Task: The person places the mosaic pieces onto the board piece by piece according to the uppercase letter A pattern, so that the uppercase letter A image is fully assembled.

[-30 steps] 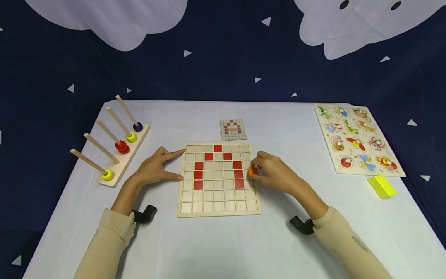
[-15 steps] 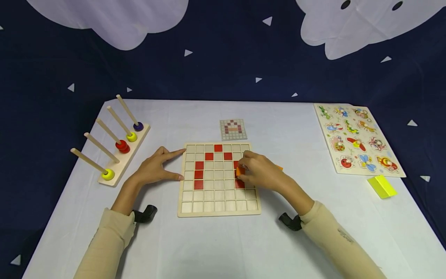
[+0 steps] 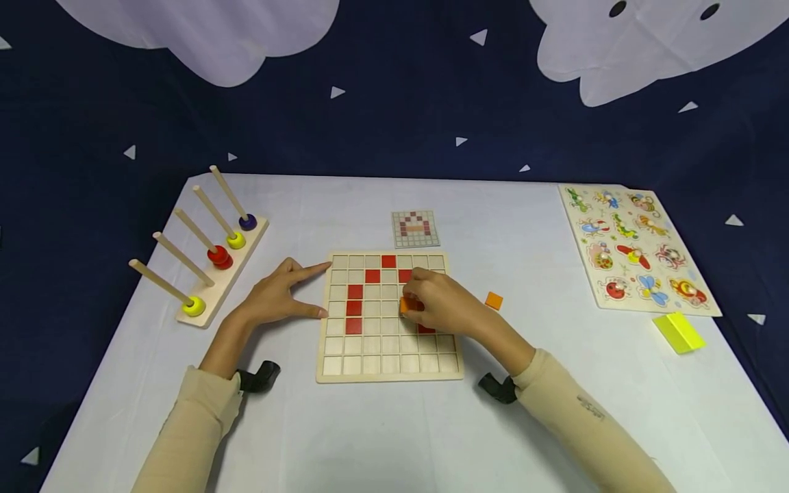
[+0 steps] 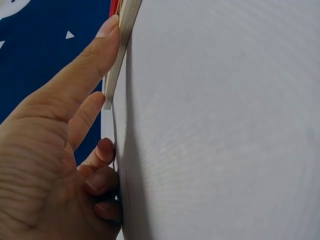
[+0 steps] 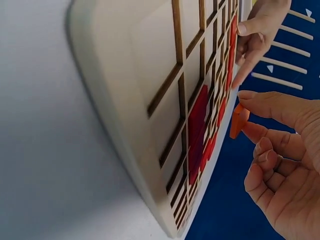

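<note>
A wooden grid board lies in the middle of the table, with several red square tiles set in its cells. My right hand is over the board's right half and pinches an orange square tile between thumb and fingertip, hiding some red tiles below. The left hand rests at the board's left edge; its straight thumb and index finger touch the rim, and the other fingers are curled in the left wrist view. A second orange tile lies on the table right of the board.
Behind the board lies a small pattern card. A peg stand with coloured rings is at the left. An insect picture puzzle lies at the back right, with a yellow block in front of it.
My right hand has moved left from the board's right edge, carrying the orange tile over the grid. The second orange tile has come into sight. The left hand has stayed put.
</note>
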`<state>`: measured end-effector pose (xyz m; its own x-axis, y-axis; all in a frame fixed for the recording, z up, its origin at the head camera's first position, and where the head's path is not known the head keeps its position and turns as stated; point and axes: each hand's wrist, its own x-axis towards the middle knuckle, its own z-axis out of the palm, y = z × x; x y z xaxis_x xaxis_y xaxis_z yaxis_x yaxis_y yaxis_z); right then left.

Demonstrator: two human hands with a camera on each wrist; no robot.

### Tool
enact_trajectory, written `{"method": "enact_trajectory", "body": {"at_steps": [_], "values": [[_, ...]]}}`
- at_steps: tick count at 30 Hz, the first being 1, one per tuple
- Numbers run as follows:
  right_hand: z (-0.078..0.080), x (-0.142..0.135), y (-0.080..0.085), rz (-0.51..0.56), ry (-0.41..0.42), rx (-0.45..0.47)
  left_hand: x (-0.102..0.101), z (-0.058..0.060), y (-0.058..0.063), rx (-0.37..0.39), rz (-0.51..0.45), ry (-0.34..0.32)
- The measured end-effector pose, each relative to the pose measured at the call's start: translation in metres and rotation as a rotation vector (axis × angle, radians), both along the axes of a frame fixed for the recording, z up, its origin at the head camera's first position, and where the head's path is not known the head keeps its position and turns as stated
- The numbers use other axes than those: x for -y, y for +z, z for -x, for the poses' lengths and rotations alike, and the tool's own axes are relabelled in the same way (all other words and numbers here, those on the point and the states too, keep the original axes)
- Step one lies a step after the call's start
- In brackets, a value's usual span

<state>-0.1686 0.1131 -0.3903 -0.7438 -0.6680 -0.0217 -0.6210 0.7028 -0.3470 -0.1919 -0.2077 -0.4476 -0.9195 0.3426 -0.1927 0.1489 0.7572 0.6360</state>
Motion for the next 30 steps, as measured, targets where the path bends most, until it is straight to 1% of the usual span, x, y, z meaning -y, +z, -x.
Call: {"method": "enact_trajectory", "body": {"at_steps": [8,17,22,30], "values": [[0.005,0.017,-0.001,0.001,0.021,0.006,0.0,0.0,0.001,-0.004,-0.007,0.0],[0.01,0.037,-0.004,-0.002,0.068,0.016,0.001,0.0,0.001,-0.005,-0.006,-0.002],[0.011,0.043,-0.008,-0.023,0.084,0.025,0.001,0.0,0.001,-0.012,0.0,-0.008],[0.012,0.049,-0.012,-0.024,0.093,0.02,0.001,0.0,0.0,-0.016,0.0,-0.012]]}}
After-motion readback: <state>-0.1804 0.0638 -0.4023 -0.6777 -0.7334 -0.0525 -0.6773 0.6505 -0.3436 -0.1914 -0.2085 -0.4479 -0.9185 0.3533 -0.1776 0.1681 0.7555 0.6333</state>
